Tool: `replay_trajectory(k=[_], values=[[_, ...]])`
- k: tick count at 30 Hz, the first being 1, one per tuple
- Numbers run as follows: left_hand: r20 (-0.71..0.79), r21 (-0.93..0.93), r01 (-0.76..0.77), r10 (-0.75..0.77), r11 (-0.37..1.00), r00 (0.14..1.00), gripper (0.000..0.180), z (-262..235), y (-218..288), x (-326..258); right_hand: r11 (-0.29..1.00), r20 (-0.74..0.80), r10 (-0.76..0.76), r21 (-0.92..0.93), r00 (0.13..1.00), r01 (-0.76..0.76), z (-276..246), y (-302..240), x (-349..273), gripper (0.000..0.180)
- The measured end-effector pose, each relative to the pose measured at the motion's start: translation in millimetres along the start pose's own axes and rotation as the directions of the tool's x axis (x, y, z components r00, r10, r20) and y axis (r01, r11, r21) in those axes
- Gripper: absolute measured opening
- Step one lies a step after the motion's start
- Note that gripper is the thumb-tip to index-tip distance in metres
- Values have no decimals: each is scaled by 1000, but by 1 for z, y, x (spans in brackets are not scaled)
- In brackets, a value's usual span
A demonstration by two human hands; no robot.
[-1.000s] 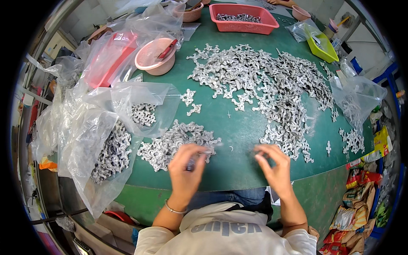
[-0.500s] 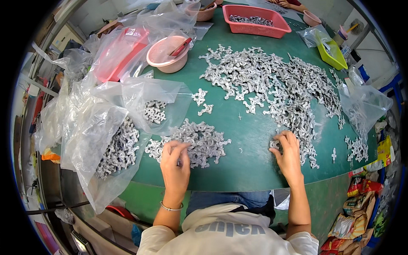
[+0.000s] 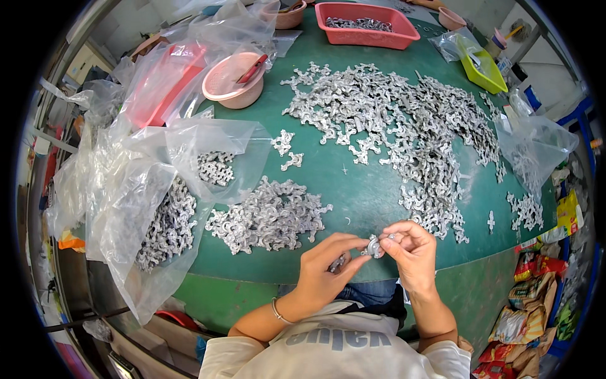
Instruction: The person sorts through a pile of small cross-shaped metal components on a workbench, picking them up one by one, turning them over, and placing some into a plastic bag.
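My left hand [image 3: 323, 270], with a bracelet at the wrist, and my right hand [image 3: 414, 258] meet over the table's near edge. Between their fingertips is a small silver cast metal part [image 3: 373, 247], pinched from both sides. A second metal piece [image 3: 338, 263] shows in the curl of my left hand, partly hidden by the fingers. To the left of my hands lies a heap of like metal parts [image 3: 271, 216]. A larger pile of them [image 3: 391, 117] spreads across the far middle and right of the green table [image 3: 315, 158].
Clear plastic bags [image 3: 120, 183], some with metal parts inside, cover the left side. A pink bowl [image 3: 237, 95] with a red-handled tool stands behind them. Farther back are a red tray [image 3: 372, 38] of parts and a yellow-green tray [image 3: 489, 76]. Packets [image 3: 514, 316] lie at lower right.
My left hand has left the near heap and moved right. My right hand has come back toward me from the large pile's edge. Both now meet on a metal part.
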State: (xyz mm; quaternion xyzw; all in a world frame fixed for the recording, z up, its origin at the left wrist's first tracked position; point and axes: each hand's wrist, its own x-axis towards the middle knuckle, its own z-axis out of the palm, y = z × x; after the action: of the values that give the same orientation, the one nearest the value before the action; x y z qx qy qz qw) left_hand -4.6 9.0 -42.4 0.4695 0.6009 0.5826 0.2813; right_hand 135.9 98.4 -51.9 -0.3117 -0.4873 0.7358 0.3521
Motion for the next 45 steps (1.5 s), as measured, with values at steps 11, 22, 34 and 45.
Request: replay_trajectory(k=[11,22,34,45], values=[[89,-211,204,-189,956,978,15,-8,-5,0,984,86,-137,-104,987,145,3,-16,-15,24],[91,-212,189,-174,959,981,15,-9,-2,1,923,58,-254,-282,965,260,8,-21,-19,20],[93,-217,212,-196,953,976,12,-11,1,1,838,98,-365,-398,926,373,9,-20,-18,21],[-407,610,216,67,763,911,11,-83,-32,9,265,50,-431,-947,901,179,-59,-1,33,20]])
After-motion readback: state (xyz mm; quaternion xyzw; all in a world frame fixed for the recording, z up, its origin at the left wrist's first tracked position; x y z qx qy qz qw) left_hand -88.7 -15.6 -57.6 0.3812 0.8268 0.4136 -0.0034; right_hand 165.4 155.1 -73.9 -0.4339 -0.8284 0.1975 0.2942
